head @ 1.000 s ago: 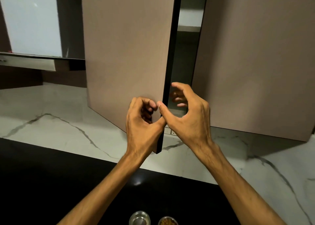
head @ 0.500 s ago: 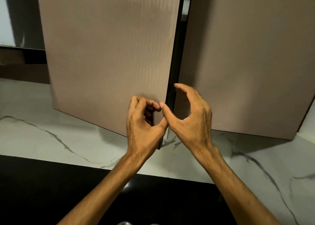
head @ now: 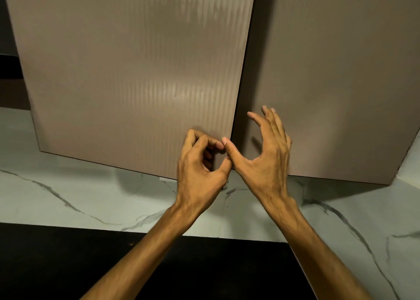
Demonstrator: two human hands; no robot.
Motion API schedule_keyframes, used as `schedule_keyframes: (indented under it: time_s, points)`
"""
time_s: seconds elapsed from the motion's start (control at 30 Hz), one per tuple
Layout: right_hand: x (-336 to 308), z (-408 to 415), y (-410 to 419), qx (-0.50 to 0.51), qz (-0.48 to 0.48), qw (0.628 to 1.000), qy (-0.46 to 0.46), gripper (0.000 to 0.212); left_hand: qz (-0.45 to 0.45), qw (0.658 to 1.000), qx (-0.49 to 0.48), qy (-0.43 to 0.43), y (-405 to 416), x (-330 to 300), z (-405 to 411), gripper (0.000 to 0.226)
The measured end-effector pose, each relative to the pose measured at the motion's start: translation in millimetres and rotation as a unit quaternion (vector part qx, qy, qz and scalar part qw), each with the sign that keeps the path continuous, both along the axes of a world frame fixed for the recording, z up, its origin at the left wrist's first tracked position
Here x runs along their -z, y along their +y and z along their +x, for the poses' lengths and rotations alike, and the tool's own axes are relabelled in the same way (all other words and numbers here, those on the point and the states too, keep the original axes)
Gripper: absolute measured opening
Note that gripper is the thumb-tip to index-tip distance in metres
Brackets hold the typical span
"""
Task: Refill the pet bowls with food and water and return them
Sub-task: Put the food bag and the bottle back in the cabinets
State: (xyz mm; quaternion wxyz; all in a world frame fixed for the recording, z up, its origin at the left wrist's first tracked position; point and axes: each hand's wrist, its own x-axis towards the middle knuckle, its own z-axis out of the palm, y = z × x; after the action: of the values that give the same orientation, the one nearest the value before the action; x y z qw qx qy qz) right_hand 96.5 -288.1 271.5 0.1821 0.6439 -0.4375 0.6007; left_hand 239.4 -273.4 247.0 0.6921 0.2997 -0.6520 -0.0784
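Note:
No pet bowl is in view at this moment. My left hand (head: 200, 165) is at the lower right corner of the left cabinet door (head: 136, 72). Its fingers curl against the door's face and its thumb lies along the door's edge, holding that corner. My right hand (head: 263, 156) is beside it in front of the right cabinet door (head: 336, 84). Its fingers are spread and loosely bent, holding nothing, and its thumb tip touches the left hand's fingertips at the seam between the doors. The left door stands almost flush with the right one.
A white marble backsplash (head: 79, 197) with grey veins runs under the cabinets. Below it lies a black countertop (head: 68, 265). A dark recess (head: 9, 68) shows at the far left.
The left door has swung from ajar to nearly closed, hiding the cabinet's inside. My right hand's fingers came out of the gap and opened. The bowls dropped below the view.

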Motion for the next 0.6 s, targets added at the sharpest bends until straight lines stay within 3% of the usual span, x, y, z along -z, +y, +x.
schedule_keyframes:
  time_s: [0.27, 0.43, 0.6]
  points:
    - [16.0, 2.4, -24.4, 0.049, 0.037, 0.998, -0.001, 0.093, 0.018, 0.998, 0.011, -0.055, -22.2, 16.7, 10.9, 0.024]
    - [20.3, 3.1, -36.1, 0.085, 0.013, 0.996, 0.026, 0.096, 0.001, 0.986, -0.074, -0.149, -38.6, 35.6, 17.4, 0.05]
    - [26.8, 6.7, -47.8, 0.127, 0.007, 0.987, 0.102, 0.084, -0.008, 0.961, -0.142, -0.238, -51.9, 50.5, 28.3, 0.079]
